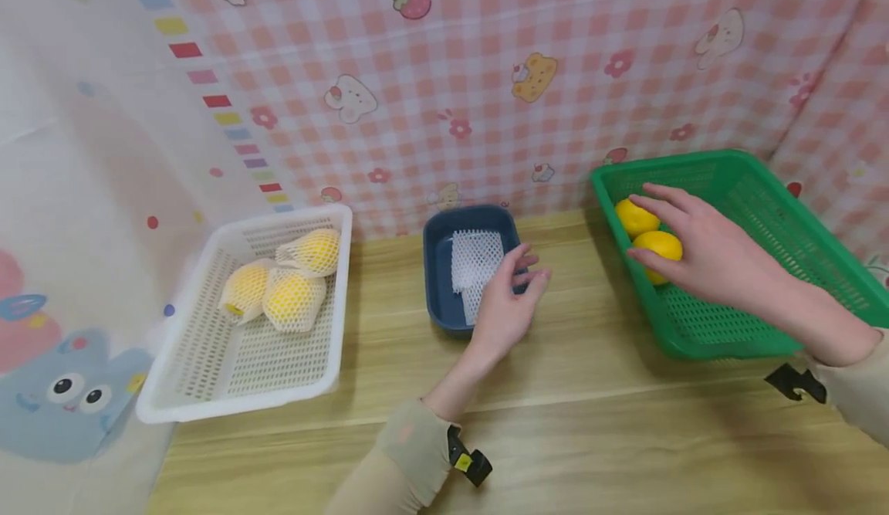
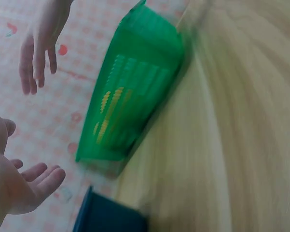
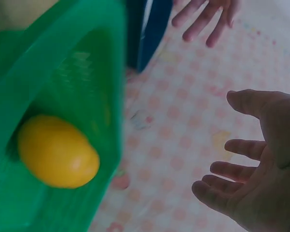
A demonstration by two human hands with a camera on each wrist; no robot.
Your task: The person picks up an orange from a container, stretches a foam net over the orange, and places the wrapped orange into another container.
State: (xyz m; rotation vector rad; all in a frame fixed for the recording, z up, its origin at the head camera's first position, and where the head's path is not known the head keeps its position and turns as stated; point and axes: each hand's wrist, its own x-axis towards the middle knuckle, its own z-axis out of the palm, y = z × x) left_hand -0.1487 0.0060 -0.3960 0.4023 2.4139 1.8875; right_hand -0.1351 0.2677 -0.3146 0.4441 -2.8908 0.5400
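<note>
Two yellow lemons (image 1: 657, 255) lie at the left end of the green basket (image 1: 667, 330). Over them hovers my right hand (image 1: 722, 249), thumb and fingers spread apart and holding nothing; one lemon (image 3: 58, 151) shows below it in the right wrist view. My left hand (image 1: 505, 303) is above the right side of a small dark blue bin (image 1: 437, 268), its fingers loosely bent and nothing in them. White foam net sleeves (image 1: 475, 256) lie inside that bin, partly covered by the left hand in the head view.
At the left stands a white basket (image 1: 340, 345) with three yellow fruits in foam nets (image 1: 295, 299). All the containers are on a wooden table (image 1: 556, 422). A pink checked cloth (image 1: 444, 75) hangs behind them.
</note>
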